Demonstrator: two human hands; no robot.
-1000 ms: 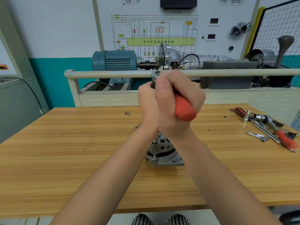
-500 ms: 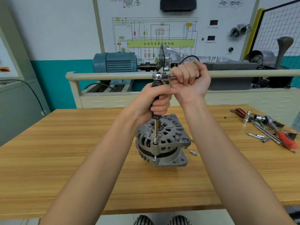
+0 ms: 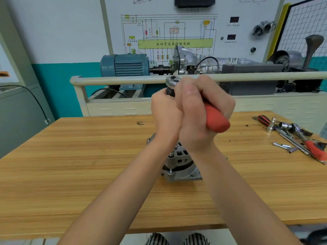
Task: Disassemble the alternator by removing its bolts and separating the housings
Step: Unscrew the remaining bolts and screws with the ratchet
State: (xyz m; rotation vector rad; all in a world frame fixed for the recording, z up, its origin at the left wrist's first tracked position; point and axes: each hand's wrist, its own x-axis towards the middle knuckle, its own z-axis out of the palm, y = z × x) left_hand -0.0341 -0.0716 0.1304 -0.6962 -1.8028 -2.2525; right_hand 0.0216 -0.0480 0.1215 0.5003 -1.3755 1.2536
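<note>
A grey alternator (image 3: 180,165) stands on the wooden table (image 3: 70,165), mostly hidden behind my wrists. A ratchet wrench with a red handle (image 3: 215,119) rises above it, its steel head (image 3: 172,80) at the top. My right hand (image 3: 198,112) grips the red handle, which points toward me and to the right. My left hand (image 3: 165,110) wraps the black extension just under the ratchet head. The socket and the bolt it sits on are hidden.
Loose tools (image 3: 293,137) lie at the table's right end: a red-handled ratchet, sockets, extension bars and a screwdriver. A rail (image 3: 115,79) runs behind the table, with a blue motor (image 3: 125,65) and a training panel beyond it.
My right hand swung the ratchet handle away to the back right half a second ago, and has now swung it back toward me. My left hand stays on the extension.
</note>
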